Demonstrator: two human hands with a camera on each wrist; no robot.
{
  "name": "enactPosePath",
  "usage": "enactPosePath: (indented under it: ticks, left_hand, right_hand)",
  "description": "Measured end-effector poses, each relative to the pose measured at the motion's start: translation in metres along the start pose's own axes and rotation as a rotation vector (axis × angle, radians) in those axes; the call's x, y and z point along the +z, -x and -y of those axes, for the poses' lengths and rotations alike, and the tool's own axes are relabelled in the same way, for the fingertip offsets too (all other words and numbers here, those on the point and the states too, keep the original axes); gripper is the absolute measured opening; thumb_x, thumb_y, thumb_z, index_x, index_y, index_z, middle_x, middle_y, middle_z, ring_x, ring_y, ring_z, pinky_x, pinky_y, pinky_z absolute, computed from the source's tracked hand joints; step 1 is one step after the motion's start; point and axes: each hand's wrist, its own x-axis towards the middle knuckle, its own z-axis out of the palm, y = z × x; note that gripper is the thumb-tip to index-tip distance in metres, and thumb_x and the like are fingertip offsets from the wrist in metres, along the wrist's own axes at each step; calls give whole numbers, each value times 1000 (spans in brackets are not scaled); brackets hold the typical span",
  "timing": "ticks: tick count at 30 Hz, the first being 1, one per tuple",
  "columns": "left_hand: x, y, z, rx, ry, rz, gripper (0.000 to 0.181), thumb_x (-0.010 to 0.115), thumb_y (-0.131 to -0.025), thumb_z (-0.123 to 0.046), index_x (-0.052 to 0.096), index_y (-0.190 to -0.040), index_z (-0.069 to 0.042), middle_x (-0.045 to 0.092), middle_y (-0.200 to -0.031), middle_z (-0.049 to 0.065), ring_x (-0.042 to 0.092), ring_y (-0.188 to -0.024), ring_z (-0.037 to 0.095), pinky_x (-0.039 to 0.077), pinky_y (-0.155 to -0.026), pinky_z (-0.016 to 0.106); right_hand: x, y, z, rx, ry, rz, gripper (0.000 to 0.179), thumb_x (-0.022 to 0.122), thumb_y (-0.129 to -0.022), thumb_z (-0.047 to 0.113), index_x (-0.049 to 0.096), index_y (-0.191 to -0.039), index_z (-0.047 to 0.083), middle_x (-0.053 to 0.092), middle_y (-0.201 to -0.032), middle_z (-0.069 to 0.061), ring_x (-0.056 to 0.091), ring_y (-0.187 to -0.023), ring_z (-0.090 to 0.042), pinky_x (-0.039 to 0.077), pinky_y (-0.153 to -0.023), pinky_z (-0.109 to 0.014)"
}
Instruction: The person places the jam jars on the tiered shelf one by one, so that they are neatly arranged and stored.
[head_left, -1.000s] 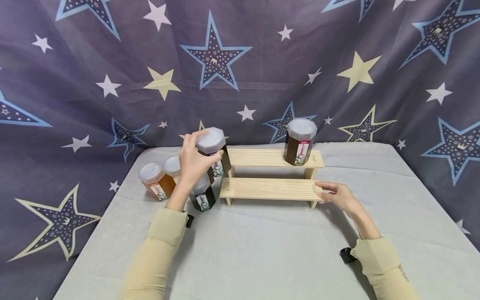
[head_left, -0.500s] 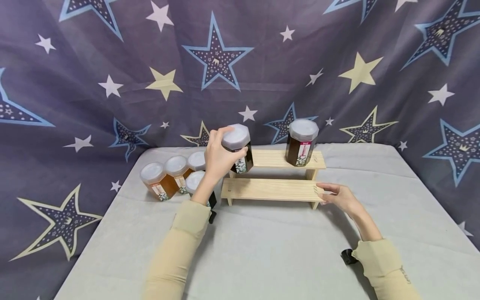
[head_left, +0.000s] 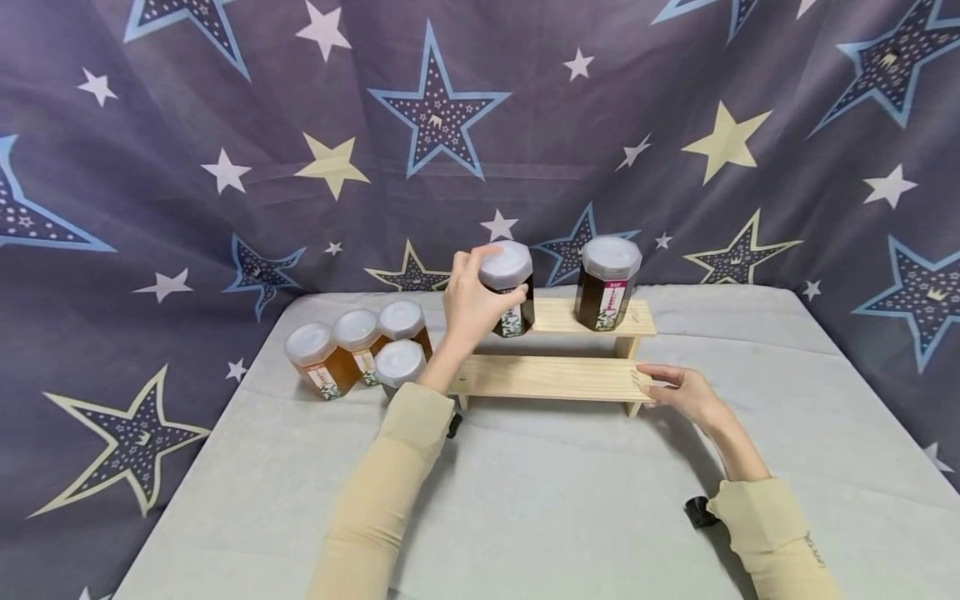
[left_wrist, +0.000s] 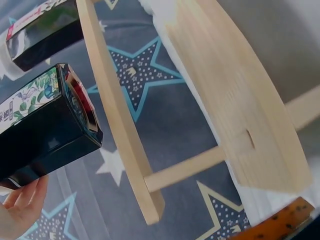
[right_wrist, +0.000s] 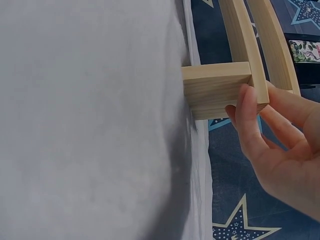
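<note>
My left hand [head_left: 474, 304] grips a dark jar [head_left: 516, 320] by its pale octagonal lid, over the left part of the upper shelf [head_left: 555, 317] of a two-tier wooden rack. In the left wrist view the base of this jar [left_wrist: 45, 120] shows, with a gap between it and the shelf edge. A second dark jar [head_left: 604, 302], with a pink and white label, stands upright on the right end of that shelf. At the right end of the lower shelf [head_left: 551, 377], my right hand [head_left: 686, 395] pinches the board; the right wrist view shows thumb and fingers [right_wrist: 248, 117] around its corner.
Left of the rack, two amber jars [head_left: 330, 375] [head_left: 367, 364] stand beside a darker jar [head_left: 405, 320]. Another lidded jar [head_left: 400, 362] in front is partly hidden by my left forearm. Behind the grey-covered table [head_left: 555, 500] hangs a star-patterned cloth [head_left: 525, 125].
My left hand has carried the dark jar rightward, from beside the rack's left end to over the upper shelf. My right hand has stayed at the lower shelf's end.
</note>
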Motion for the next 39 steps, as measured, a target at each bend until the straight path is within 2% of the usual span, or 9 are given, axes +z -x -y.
enactPosePath:
  ticks: [5, 9, 14, 19, 23, 28, 31, 37, 39]
  left_hand:
    - [11, -4, -5, 10, -3, 19, 55, 74, -63, -33, 54, -112, -20, 45, -95, 7, 51, -85, 21, 44, -66, 35]
    - [20, -7, -8, 16, -8, 36, 56, 74, -63, -35, 53, -113, -20, 45, -95, 6, 50, -86, 20, 44, -67, 33]
    - [28, -9, -9, 10, -31, 49, 56, 74, -63, -36, 53, -113, -21, 45, -95, 5, 51, -86, 19, 44, -65, 32]
    - [34, -11, -11, 12, -52, 46, 57, 74, -62, -36, 53, -113, -22, 45, -95, 5, 50, -85, 18, 45, -64, 32]
    - [39, -13, -13, 15, -60, 56, 56, 73, -63, -37, 52, -114, -22, 44, -94, 5, 50, -85, 18, 45, -62, 32]
    - [46, -14, -15, 17, -71, 60, 56, 73, -63, -38, 52, -114, -22, 45, -94, 5, 50, -84, 18, 45, -61, 31]
    - [49, -13, -16, 15, -75, 56, 56, 74, -62, -37, 53, -113, -22, 45, -93, 5, 51, -84, 18, 45, -60, 31]
    - [52, -12, -16, 19, -89, 55, 56, 74, -61, -36, 54, -112, -22, 45, -92, 4, 50, -85, 18, 45, -61, 30]
    - [53, -12, -16, 24, -92, 55, 56, 74, -61, -36, 54, -112, -22, 45, -92, 5, 50, -85, 18, 45, -62, 30]
  right_hand:
    - [1, 2, 4, 0, -8, 2, 90, 72, -58, 51, 48, -121, -8, 63, -95, 11, 63, -73, -12, 51, -66, -29]
    - [5, 10, 20, -6, 7, 11, 71, 71, -69, 35, 48, -121, -8, 62, -96, 12, 63, -74, -9, 51, -67, -28]
    - [12, 20, 41, -36, 26, 20, 54, 65, -78, 16, 46, -119, -14, 63, -99, 4, 62, -74, -8, 51, -68, -31]
    - [8, 15, 31, -20, 17, 26, 62, 68, -75, 26, 47, -120, -11, 62, -96, 10, 62, -75, -8, 51, -68, -29]
    - [2, 6, 13, 4, -20, 12, 79, 72, -65, 41, 47, -121, -9, 62, -95, 11, 63, -74, -11, 51, -67, -28]
    - [0, 1, 2, 5, -35, 2, 92, 73, -57, 49, 45, -121, -11, 62, -96, 10, 63, -74, -12, 51, -66, -30]
    - [0, 1, 2, 0, -38, 9, 89, 73, -59, 47, 46, -120, -12, 62, -95, 12, 63, -74, -12, 51, -66, -29]
    - [2, 8, 14, -16, -49, 27, 70, 73, -66, 36, 51, -119, -6, 62, -94, 13, 63, -75, -11, 51, -66, -28]
    - [2, 7, 13, -15, -42, 26, 74, 72, -66, 39, 50, -119, -7, 62, -95, 14, 63, -76, -11, 51, -67, -28]
